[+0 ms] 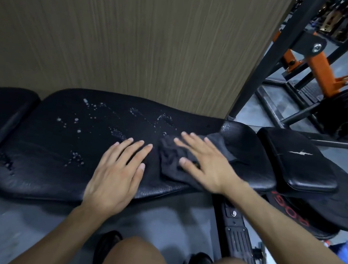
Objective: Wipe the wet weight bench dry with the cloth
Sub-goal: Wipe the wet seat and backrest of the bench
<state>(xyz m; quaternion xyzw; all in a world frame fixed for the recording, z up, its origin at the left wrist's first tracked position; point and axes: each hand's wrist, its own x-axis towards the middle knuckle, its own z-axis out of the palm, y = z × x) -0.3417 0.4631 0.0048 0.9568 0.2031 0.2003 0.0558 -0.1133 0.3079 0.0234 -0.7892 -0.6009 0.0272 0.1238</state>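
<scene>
Where droplets remain — bench lengthwise left-right, cloth right.

I had only one view to work from, the wide-angle camera on the person's head, so no second view shared any of the scene. It looked forward and steeply down from above the near long edge of the bench, which ran across the frame from left to right. The camera sat close: both forearms entered from the bottom edge, and the knees filled the bottom centre. The left hand and right hand lay near the middle of the picture. A brown wall panel filled the upper left, gym frames the upper right. Straight lines bowed towards the edges.
</scene>
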